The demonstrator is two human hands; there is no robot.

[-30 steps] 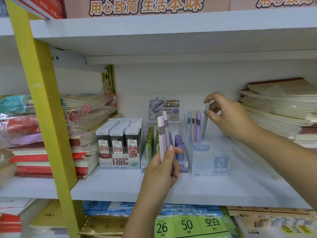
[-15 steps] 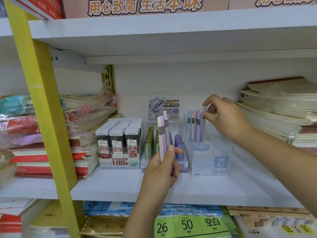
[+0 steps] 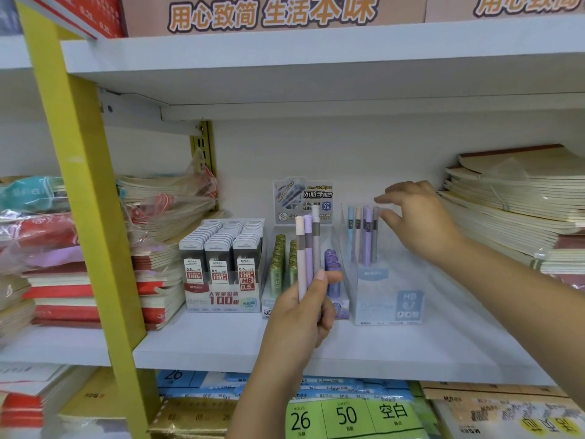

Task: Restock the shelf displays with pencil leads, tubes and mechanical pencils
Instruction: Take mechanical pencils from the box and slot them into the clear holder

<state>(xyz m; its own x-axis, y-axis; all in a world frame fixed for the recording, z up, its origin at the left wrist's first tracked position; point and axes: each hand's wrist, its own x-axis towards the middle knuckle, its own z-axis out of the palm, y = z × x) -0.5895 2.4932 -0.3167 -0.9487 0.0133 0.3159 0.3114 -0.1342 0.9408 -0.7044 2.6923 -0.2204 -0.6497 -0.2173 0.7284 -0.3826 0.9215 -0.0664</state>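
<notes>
My left hand (image 3: 297,315) grips three mechanical pencils (image 3: 307,248), pink, purple and grey, upright in front of the middle display. My right hand (image 3: 418,223) hovers with fingers spread just right of the clear display box (image 3: 389,299). Its fingertips are beside the top of a grey pencil (image 3: 375,236) and hold nothing. That pencil stands in the box's back row with a blue, a beige and a purple pencil (image 3: 366,236). A box of 0.5 HB lead cases (image 3: 221,267) and a display of green and purple lead tubes (image 3: 281,267) stand to the left.
Stacks of notebooks (image 3: 512,204) fill the shelf's right end, close to my right hand. Wrapped notebooks (image 3: 158,274) lie at the left behind a yellow upright (image 3: 82,185). The upper shelf (image 3: 316,58) hangs low overhead. White shelf board (image 3: 348,343) shows in front of the displays.
My right hand lowered the grey pencil into the clear box beside the purple one, then let it go and opened its fingers. The left hand stayed still with its three pencils.
</notes>
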